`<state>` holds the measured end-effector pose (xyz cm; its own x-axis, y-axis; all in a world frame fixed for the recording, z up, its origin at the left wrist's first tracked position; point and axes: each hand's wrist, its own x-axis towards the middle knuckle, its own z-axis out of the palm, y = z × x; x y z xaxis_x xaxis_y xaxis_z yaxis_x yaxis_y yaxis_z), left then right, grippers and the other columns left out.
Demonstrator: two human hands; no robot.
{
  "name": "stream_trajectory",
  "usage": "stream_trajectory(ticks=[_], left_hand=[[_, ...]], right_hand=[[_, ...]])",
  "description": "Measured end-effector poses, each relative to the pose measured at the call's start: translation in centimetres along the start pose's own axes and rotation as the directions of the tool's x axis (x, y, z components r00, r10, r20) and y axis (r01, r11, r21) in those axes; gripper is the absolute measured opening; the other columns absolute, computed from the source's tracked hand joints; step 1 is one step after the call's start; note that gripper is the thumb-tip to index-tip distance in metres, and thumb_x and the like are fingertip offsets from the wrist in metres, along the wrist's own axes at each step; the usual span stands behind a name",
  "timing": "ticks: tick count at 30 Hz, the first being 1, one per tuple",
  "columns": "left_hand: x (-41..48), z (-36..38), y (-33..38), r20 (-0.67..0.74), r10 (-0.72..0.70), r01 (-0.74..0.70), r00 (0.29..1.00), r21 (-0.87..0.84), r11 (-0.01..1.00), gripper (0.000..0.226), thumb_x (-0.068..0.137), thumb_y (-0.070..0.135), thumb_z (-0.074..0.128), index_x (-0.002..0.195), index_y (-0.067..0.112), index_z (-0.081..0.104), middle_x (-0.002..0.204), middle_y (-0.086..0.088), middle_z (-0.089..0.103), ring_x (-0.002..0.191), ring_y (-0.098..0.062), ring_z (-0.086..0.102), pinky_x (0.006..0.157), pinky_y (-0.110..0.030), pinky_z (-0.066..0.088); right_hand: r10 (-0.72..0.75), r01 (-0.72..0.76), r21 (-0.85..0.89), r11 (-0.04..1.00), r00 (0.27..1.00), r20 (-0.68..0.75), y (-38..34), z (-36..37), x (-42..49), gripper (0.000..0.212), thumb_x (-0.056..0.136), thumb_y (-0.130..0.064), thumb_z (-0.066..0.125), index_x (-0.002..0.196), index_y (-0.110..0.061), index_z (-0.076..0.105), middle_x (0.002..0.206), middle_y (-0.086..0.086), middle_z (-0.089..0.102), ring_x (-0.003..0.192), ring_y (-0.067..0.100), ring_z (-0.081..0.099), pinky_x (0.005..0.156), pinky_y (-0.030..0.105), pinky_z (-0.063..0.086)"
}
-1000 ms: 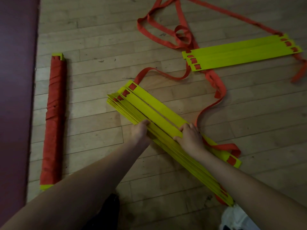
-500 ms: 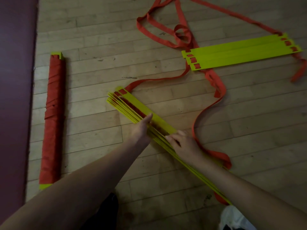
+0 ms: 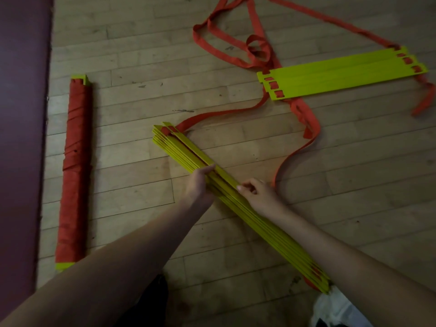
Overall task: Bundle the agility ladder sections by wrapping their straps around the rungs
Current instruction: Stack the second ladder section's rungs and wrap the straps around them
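Nearest, bottom right: crumpled white fabric (image 3: 335, 310), touching the near end of the rung stack.

Rung stack (image 3: 179, 149): thin, flat yellow plastic slats stood on edge and packed side by side. It lies diagonally on the floor (image 3: 141, 95), from near right to mid left. Orange webbing shows through the slots at both ends.

Left hand (image 3: 199, 185): clasps the stack's left side at mid-length, thumb laid along the top edges.

Right hand (image 3: 259, 194): fingers curled, fingertips pinching the outermost slat on the stack's right side.

Strap (image 3: 306, 121): flat, matte orange webbing. It leaves the stack's far end and trails in loose curves to the far group.

Left, just beside a dark maroon mat (image 3: 21, 138): wrapped bundle (image 3: 74, 171), a long bar wound tightly in orange strap, with yellow tips showing at both ends.

Far right: flat rungs (image 3: 339, 75), a few yellow slats lying overlapped with slotted ends. More strap is looped and twisted beyond them.

Floor is worn, pale wooden boards, scuffed.
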<state>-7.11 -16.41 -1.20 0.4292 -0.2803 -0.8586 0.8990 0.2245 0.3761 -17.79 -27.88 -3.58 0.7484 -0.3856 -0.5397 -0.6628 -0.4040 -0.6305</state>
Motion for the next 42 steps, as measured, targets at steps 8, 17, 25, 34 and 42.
stream_trajectory(ticks=[8,17,25,34,42], left_hand=[[0.6,-0.3,0.1,0.112,0.034,-0.030,0.993,-0.039,0.999,0.022,0.095,0.010,0.052,0.072,0.010,0.052,0.059,-0.002,0.051,0.050,-0.015,0.059,0.056,-0.028,0.055],[0.3,1.2,2.1,0.197,0.122,-0.105,0.973,-0.099,0.990,0.009,0.091,0.008,0.057,0.083,0.013,0.058,0.070,0.000,0.058,0.070,-0.011,0.059,0.062,-0.022,0.053],[1.5,2.4,3.9,0.059,0.096,-0.095,0.994,-0.026,0.995,0.021,0.096,0.011,0.052,0.076,0.013,0.052,0.048,0.004,0.055,0.048,-0.006,0.055,0.057,-0.020,0.048],[1.8,1.4,4.0,-0.015,0.086,-0.086,0.996,0.002,0.996,0.015,0.093,0.013,0.059,0.079,0.012,0.054,0.068,0.000,0.050,0.062,-0.011,0.053,0.063,-0.024,0.049],[2.7,0.3,4.3,-0.147,0.081,-0.073,0.986,0.059,0.996,0.023,0.094,0.008,0.053,0.072,0.012,0.051,0.060,0.002,0.050,0.042,-0.007,0.052,0.047,-0.020,0.047]], right_hand=[[-0.026,0.017,0.106,0.994,0.996,0.082,-0.2,0.2,-1.3,0.041,0.079,-0.041,0.075,0.107,-0.021,0.052,0.112,0.005,0.060,0.100,0.019,0.057,0.086,0.031,0.046],[-0.088,0.105,-0.352,0.930,0.994,0.062,-2.6,-0.2,-1.0,0.058,0.086,-0.045,0.064,0.126,-0.013,0.037,0.120,0.015,0.056,0.106,0.034,0.058,0.079,0.036,0.046],[-0.102,0.075,-0.164,0.984,0.981,-0.163,-4.5,-4.5,0.9,0.046,0.090,-0.046,0.057,0.116,-0.008,0.053,0.119,0.012,0.057,0.110,0.030,0.055,0.083,0.033,0.043],[0.170,-0.126,-0.373,0.919,0.981,0.088,1.1,-4.2,-1.1,0.031,0.094,-0.044,0.051,0.079,-0.017,0.056,0.088,0.007,0.062,0.089,0.026,0.058,0.070,0.030,0.041],[0.058,0.070,-0.528,0.846,0.973,0.222,2.5,-5.5,-1.7,0.039,0.080,-0.030,0.071,0.108,-0.009,0.053,0.117,0.012,0.053,0.109,0.028,0.052,0.081,0.027,0.038]])
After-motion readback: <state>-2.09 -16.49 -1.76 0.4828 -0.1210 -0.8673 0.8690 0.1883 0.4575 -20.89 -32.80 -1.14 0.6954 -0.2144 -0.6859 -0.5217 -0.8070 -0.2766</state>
